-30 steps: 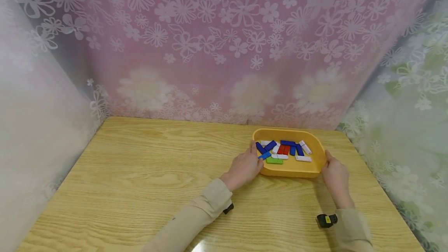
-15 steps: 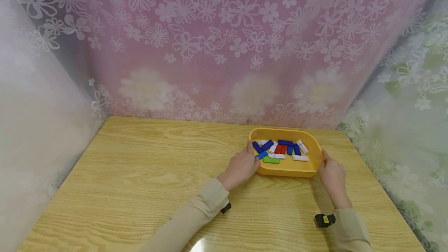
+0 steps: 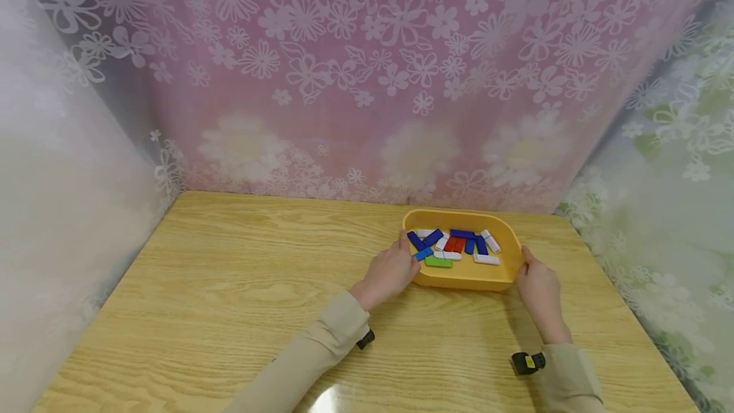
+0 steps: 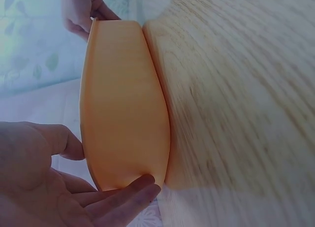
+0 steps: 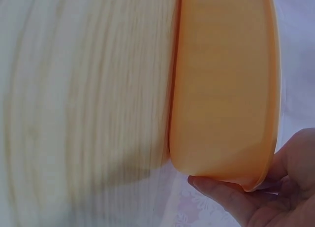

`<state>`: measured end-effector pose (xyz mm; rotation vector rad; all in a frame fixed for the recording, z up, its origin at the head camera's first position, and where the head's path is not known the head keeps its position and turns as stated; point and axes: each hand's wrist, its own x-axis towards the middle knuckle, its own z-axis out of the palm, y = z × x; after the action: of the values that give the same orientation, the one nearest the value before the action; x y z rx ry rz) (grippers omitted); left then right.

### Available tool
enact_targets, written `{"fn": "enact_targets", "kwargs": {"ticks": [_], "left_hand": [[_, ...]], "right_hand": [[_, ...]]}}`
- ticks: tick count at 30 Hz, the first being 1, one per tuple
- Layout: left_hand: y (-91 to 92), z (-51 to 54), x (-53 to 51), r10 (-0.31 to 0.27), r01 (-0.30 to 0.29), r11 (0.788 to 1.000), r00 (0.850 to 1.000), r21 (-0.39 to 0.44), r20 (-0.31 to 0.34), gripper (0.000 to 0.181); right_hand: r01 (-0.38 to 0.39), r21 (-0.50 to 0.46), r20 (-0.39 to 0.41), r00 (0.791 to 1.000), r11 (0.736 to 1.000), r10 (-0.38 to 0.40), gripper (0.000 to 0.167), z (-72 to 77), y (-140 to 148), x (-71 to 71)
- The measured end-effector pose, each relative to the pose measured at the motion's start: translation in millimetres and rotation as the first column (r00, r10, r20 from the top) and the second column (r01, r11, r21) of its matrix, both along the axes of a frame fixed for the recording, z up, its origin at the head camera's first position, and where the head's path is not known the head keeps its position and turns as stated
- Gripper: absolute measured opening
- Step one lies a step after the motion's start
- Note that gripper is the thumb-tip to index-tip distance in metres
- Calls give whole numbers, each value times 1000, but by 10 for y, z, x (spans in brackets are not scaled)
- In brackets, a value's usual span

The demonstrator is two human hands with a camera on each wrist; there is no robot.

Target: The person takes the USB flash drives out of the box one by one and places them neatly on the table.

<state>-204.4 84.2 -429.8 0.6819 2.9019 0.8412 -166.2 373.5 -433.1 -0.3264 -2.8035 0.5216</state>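
Note:
A yellow plastic basin [image 3: 461, 283] sits upright on the wooden table, right of the middle. Several small flat oblong pieces lie loose inside: dark blue [image 3: 462, 234], red [image 3: 451, 244], white [image 3: 487, 260], one green [image 3: 438, 262] and one lighter blue [image 3: 423, 253]. Some white ones have a seam across; their exact kind is unclear. My left hand [image 3: 387, 274] grips the basin's left end, thumb at the rim [image 4: 83, 123] and fingers against the outer wall. At the opposite end my right hand [image 3: 541, 289] holds the wall and rim. Some fingers are hidden behind the basin.
The wooden table [image 3: 246, 292] stretches left and in front of the basin. A pink flowered curtain [image 3: 344, 94] hangs along the back edge, close behind the basin. Pale curtains [image 3: 648, 260] border both sides. Each wrist wears a small black camera [image 3: 526, 362].
Both hands and the basin between them have moved a little to the left across the table. The pieces inside have kept their arrangement.

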Motion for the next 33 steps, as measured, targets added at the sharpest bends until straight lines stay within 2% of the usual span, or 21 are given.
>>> {"fn": "enact_targets", "kwargs": {"ticks": [7,17,24,29,33], "left_hand": [[-77,25,-22,13,-12,1000,1000,-16,12,69],[-208,-12,-67,43,-42,998,999,-35,10,70],[-329,3,-79,47,-47,998,999,-40,15,69],[-384,-8,-81,65,-65,997,998,-34,-3,69],[-432,-7,-74,77,-77,996,997,-35,9,69]], "right_hand": [[-8,-30,5,1000,1000,8,44,-5,-61,-18],[-64,-55,-8,998,996,63,43,-6,-200,-20],[-119,-65,-1,993,991,119,44,-13,-278,-42],[-156,-170,49,985,973,166,47,22,-286,-54],[-168,-243,73,979,955,191,48,37,-296,-63]]}}
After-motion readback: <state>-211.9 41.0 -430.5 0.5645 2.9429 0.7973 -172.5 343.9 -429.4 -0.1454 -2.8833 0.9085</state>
